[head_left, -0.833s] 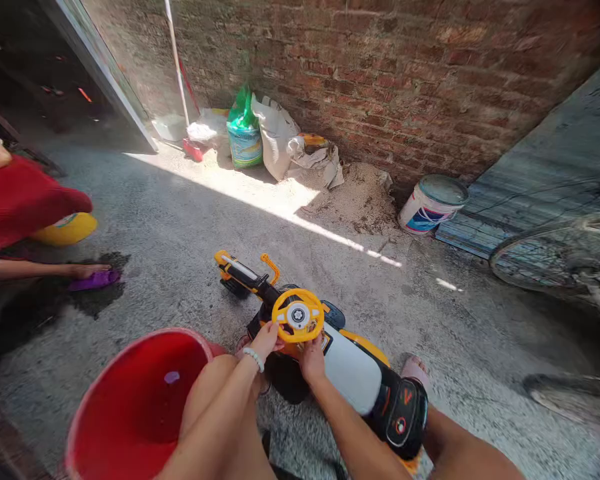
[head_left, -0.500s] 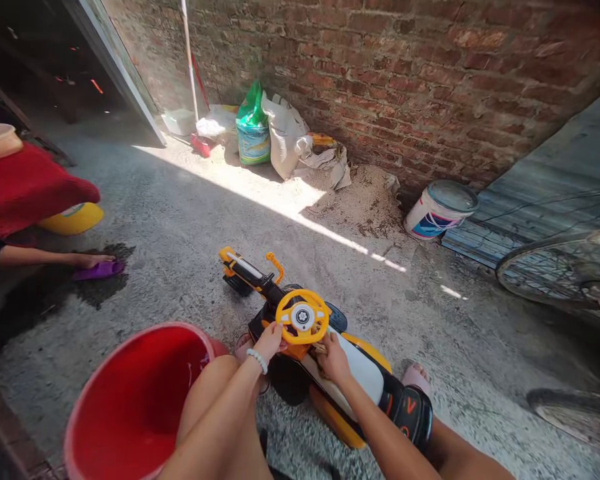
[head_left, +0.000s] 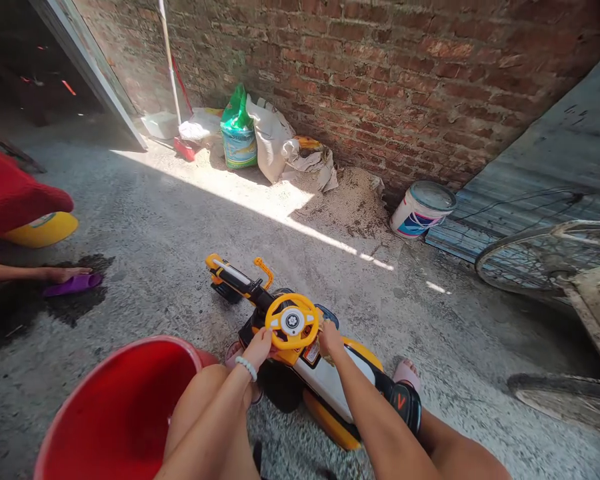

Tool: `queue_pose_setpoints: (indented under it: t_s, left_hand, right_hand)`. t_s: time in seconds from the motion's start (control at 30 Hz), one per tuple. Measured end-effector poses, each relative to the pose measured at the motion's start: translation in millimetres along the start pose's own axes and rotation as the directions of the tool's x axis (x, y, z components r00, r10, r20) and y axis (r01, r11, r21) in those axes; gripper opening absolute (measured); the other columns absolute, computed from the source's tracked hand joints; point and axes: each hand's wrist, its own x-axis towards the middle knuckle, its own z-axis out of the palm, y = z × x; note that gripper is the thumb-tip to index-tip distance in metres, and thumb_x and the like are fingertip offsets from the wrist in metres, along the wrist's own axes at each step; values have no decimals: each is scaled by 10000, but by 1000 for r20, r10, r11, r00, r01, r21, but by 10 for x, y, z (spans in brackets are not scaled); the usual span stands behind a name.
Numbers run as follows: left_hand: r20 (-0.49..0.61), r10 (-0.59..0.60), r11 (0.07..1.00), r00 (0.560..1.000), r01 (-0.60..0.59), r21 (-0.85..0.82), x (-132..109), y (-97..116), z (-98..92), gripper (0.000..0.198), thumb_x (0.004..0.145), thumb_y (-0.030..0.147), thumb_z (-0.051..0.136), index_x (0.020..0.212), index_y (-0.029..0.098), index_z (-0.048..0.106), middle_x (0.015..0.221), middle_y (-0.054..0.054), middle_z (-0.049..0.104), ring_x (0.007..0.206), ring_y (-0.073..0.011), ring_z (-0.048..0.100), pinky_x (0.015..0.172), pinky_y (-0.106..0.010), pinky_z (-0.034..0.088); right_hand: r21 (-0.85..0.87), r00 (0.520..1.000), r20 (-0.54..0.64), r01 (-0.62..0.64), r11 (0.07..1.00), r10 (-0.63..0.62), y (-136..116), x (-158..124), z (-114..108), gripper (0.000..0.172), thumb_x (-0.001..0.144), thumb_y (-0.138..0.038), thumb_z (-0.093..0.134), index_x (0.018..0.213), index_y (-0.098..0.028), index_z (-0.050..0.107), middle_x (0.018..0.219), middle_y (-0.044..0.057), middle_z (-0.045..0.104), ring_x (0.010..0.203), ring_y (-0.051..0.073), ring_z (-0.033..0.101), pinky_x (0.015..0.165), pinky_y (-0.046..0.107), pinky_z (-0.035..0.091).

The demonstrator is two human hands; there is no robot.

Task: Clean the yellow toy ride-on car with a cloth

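Well, rough grey concrete floor [head_left: 160, 220] stretches from the yellow, black and white ride-on toy [head_left: 326, 383] to a red-brown brick wall [head_left: 380, 80]. A round red bucket [head_left: 105, 400] crowds one side. The left hand's [head_left: 258, 348] fingers grip the round yellow steering wheel [head_left: 293, 321]; the right hand's [head_left: 331, 340] curl around a tan, mostly hidden cloth.
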Motion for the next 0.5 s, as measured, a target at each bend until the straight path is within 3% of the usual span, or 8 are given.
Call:
queue_pose_setpoints:
  t_s: [0.07, 0.17, 0.27, 0.33, 0.43, 0.5]
  left_hand:
    - [-10, 3, 1000, 1000, -4, -12, 29, -20, 8, 176, 1055, 320, 581, 959, 179, 626, 778, -55, 775, 546, -121, 652, 653, -258, 583]
    - [-13, 5, 1000, 1000, -5, -3, 31, -6, 8, 176, 1053, 306, 579, 938, 181, 628, 758, -38, 755, 555, -120, 645, 659, -252, 578]
    - [-23, 3, 1000, 1000, -2, 24, -2, 41, -8, 166, 1044, 289, 583, 938, 175, 643, 764, -34, 744, 583, -132, 656, 701, -272, 589]
    - [-23, -1, 999, 1000, 2, 37, -33, 65, -26, 155, 1037, 299, 598, 971, 171, 655, 775, -39, 745, 612, -144, 677, 737, -288, 599]
    - [9, 5, 999, 1000, -5, 48, -75, 70, -54, 169, 1055, 312, 571, 1051, 166, 654, 795, -51, 756, 651, -158, 716, 759, -294, 609]
    - [22, 9, 999, 1000, -10, 50, -95, 70, -61, 189, 1077, 311, 526, 1091, 164, 645, 802, -58, 764, 666, -160, 736, 755, -285, 613]
  right_hand:
    - [-99, 999, 35, -36, 994, 39, 207, -191, 48, 524, 955, -125, 484, 1450, -194, 642, 1465, 187, 613, 1259, 310, 671, 978, 389, 555]
    - [-258, 999, 38, -4, 966, 14, 369, -603, 320, 682, 949, -49, 421, 1594, -254, 502, 1644, 161, 467, 1530, 336, 442, 969, 382, 581]
    - [-277, 981, 130, 173, 945, -142, 340, -1010, 678, 615, 955, -109, 494, 1550, -251, 557, 1649, 171, 461, 1451, 355, 523, 945, 404, 609]
    - [-257, 944, 216, 303, 918, -251, 263, -1170, 801, 504, 964, -161, 532, 1444, -253, 656, 1614, 167, 504, 1344, 352, 604, 950, 427, 613]
    - [-219, 915, 232, 379, 899, -329, 149, -1155, 674, 458, 996, -168, 481, 1398, -248, 685, 1559, 164, 559, 1357, 333, 582, 968, 401, 598]
    - [-216, 942, 140, 330, 919, -305, 115, -1002, 459, 538, 1015, -157, 432, 1523, -252, 582, 1621, 160, 498, 1462, 319, 483, 1022, 384, 561]
